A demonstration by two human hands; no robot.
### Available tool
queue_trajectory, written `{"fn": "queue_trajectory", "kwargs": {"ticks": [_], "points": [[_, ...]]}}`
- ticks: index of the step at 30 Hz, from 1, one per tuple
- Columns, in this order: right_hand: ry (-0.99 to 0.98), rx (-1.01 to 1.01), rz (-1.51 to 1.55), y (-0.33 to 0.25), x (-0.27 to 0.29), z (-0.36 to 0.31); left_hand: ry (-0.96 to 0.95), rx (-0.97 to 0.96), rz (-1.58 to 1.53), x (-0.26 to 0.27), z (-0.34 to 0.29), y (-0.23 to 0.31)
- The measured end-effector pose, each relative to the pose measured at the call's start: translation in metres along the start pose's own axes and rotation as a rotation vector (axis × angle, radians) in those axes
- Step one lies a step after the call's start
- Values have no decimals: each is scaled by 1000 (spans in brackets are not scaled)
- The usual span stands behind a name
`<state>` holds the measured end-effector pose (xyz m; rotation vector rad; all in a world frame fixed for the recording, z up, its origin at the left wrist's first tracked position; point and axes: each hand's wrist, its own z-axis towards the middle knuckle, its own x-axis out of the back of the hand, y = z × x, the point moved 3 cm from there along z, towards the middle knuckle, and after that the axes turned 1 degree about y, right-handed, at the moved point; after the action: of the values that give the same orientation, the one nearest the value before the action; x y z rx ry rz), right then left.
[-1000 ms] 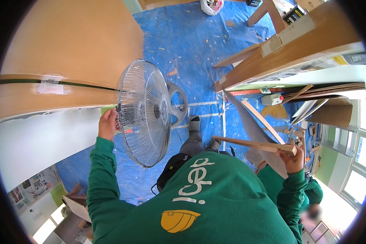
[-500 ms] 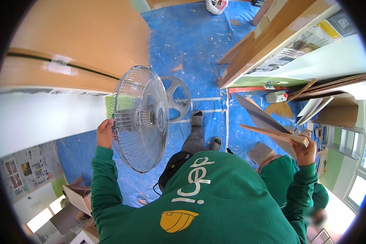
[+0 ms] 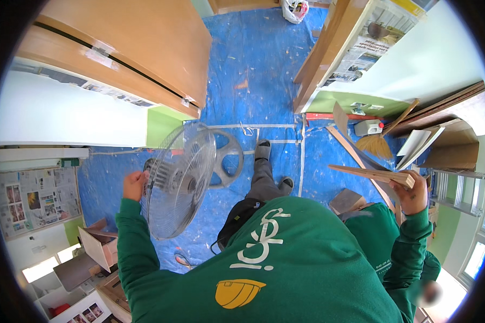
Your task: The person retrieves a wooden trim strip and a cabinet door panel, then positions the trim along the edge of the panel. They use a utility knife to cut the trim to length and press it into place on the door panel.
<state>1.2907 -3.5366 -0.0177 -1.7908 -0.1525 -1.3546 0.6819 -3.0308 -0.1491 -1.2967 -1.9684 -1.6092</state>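
On the left, my left hand (image 3: 133, 186) is closed on the back of an electric fan (image 3: 182, 180), behind its round wire cage. The fan is tilted, and its grey round base (image 3: 230, 164) shows just past the cage. What exactly the fingers grip there is hidden by the cage edge. Out to the right, my right hand (image 3: 412, 195) is wrapped round the near end of some narrow wooden strips (image 3: 374, 173), which point away to the left.
Blue sheeting (image 3: 248, 64) covers the floor. A brown door (image 3: 129, 48) stands left, a wooden door frame (image 3: 320, 54) right. Beyond the strips are a broom (image 3: 375, 146), a white jug (image 3: 368, 127) and leaning boards (image 3: 415, 148). Another person in green (image 3: 372, 231) is close on my right.
The fan has shifted left and nearer to me, and leans more. My right hand and the wooden strips have moved slightly right. The view has turned a little.
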Motion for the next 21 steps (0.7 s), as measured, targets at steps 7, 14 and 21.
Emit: {"fn": "queue_trajectory", "kwargs": {"ticks": [7,14,21], "points": [[7,31,5,-10,-5,-10,1,129,-62,39,-56,-97],[-199,86,116,-2,-35,2,59,290,-151,70,-90,-176],[-266,135,138,-69,-59,22,-46,472,-355,97,-92,-234]]}}
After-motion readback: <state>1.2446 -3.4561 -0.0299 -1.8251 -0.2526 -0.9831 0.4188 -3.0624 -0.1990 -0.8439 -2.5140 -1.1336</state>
